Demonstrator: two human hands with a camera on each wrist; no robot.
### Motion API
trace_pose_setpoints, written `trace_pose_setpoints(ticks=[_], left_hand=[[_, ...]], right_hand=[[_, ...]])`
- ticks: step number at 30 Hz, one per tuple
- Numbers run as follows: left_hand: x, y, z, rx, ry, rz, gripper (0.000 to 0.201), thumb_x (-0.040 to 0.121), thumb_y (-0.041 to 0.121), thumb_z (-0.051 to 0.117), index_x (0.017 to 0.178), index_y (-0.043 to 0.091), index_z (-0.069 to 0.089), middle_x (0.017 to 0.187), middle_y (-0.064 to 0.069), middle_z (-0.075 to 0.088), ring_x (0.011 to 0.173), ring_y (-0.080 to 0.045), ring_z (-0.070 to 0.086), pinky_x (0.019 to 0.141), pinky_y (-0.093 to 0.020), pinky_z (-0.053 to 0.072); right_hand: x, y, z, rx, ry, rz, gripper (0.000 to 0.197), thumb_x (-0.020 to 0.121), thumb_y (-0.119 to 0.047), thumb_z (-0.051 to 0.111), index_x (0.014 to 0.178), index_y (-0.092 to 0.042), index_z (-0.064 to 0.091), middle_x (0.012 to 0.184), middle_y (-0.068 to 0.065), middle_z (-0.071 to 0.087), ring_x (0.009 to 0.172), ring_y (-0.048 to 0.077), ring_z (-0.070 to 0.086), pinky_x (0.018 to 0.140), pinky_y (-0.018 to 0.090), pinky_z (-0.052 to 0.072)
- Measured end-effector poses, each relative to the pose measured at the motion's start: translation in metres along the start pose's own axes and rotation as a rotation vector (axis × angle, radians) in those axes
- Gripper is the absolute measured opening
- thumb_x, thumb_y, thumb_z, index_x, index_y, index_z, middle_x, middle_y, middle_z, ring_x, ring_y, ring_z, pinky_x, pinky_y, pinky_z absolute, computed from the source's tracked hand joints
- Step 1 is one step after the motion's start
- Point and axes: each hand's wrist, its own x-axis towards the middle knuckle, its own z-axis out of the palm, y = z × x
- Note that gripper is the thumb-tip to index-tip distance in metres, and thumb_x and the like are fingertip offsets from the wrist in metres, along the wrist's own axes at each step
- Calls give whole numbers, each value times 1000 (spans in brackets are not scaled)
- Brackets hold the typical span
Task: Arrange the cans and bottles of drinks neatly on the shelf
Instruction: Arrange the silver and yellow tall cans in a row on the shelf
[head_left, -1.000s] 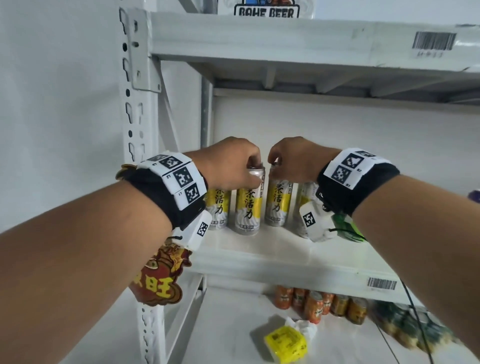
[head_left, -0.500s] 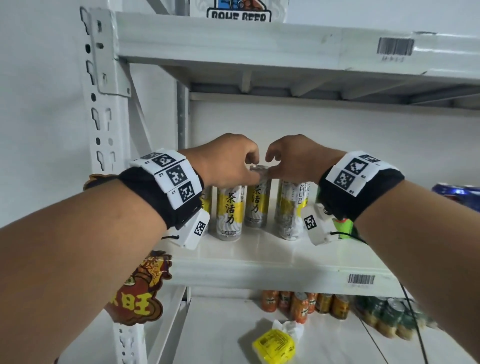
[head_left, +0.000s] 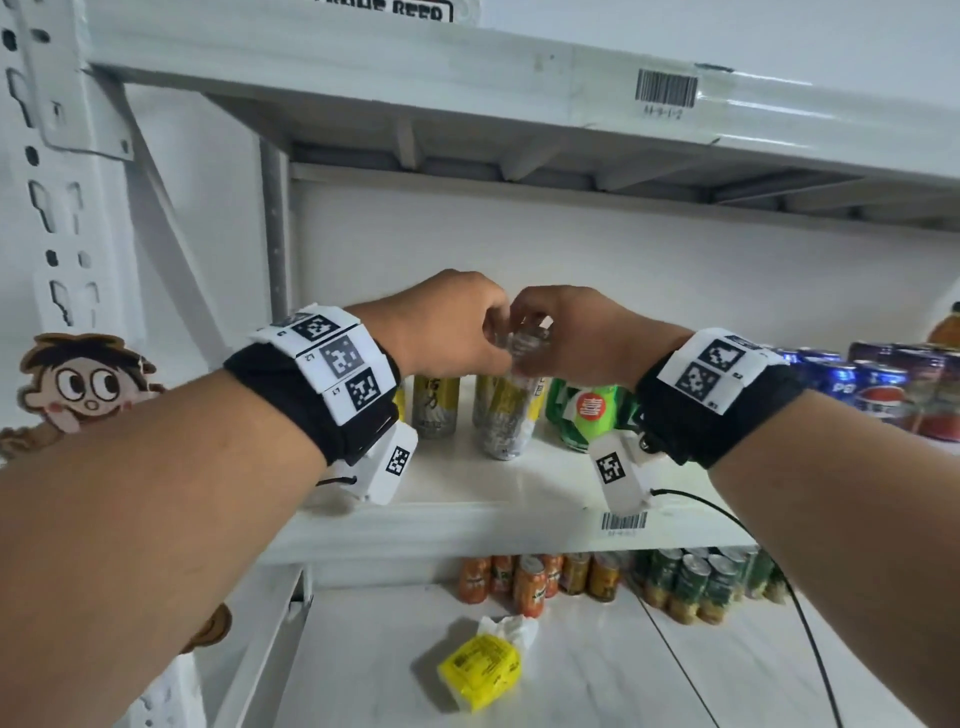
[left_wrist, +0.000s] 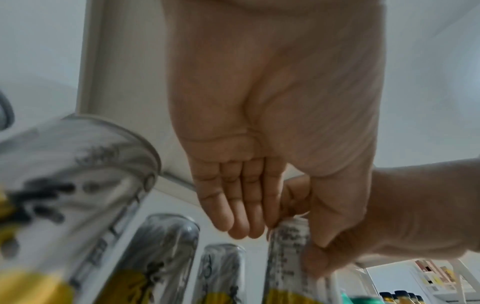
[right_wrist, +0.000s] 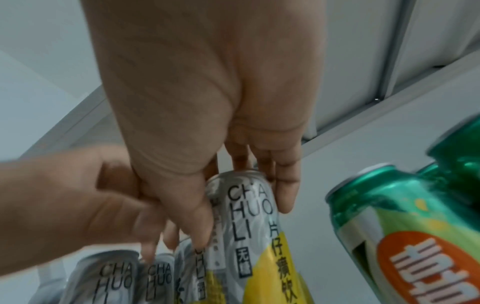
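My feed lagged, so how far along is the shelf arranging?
Done: several silver-and-yellow tea cans stand upright at the shelf's left. In hand: the right hand grips another tea can by its top, with the left hand beside it. Left: the green cans and blue cola cans.

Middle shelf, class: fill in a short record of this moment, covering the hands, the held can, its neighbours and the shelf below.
right hand: right hand grips the top of a silver-and-yellow can
left hand: left hand pinches at the same can top beside it
can's neighbours: more silver-and-yellow cans to its left, green cans to its right
further right: blue cans
shelf below: orange cans, a yellow packet
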Motion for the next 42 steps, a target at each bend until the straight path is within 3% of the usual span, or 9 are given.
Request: trace_pose_setpoints(ticks=[8,12,16,21,25,29,35,39,42], left_hand=[[22,54,63,-325,-144,-55,43,76,47,93,104,22,73,95,7,80,88,-12,76,82,-37,63],[47,99,99,-591,-118,-94,37,80,24,93,108,9,74,102,-8,81,98,-27,80,89,-51,66],[74,146,130,-689,-93,-90,29,81,17,92,104,11,75,92,-2,82,85,-18,81,70,-39,67],[111,206,171,-707,-71,-105,33,77,21,94,103,12,76,95,-2,82,91,-21,80,84,-44,65],[130,244,208,-773,-50,-135,35,77,17,92,105,5,75,104,-15,81,101,-32,79,89,-54,65],[136,264,235,-866,-36,-190,43,74,15,91,110,0,70,110,-22,78,105,-38,78,91,-61,63],[128,268,252,-939,48,-244,41,75,15,90,111,14,73,109,-11,81,107,-29,78,96,-48,64],[114,260,269,-976,-40,-270,35,87,4,85,119,12,71,106,-2,83,99,-16,79,81,-23,62],[113,257,272,-1108,-20,-272,34,90,-3,79,121,5,69,106,-9,82,96,-18,79,80,-26,63]], right_hand=[[-36,56,-25,259,178,90,28,75,-42,85,98,-33,71,90,-8,67,74,9,61,59,21,44],[-61,102,-35,301,245,87,25,78,-39,85,99,-30,72,88,-8,67,73,5,60,64,22,45],[-85,159,-50,403,269,142,38,82,-43,86,111,-24,71,100,-4,71,85,10,66,72,26,54],[-126,239,-64,562,251,251,52,80,-57,83,117,-25,67,108,-3,72,98,16,70,83,36,59],[-155,293,-53,759,208,250,46,79,-42,88,111,-16,68,97,6,77,83,19,76,73,40,64],[-165,328,-36,931,149,211,37,87,-33,84,114,-11,71,107,15,78,100,35,76,88,53,63],[-173,339,-18,1208,152,198,21,95,-27,77,105,-10,73,98,9,79,87,22,77,71,32,61],[-181,340,0,1285,107,242,15,96,-31,75,98,-16,71,95,6,78,86,24,74,81,45,63],[-184,340,1,1317,72,281,33,83,-42,80,100,-16,68,101,9,76,94,28,73,94,60,59]])
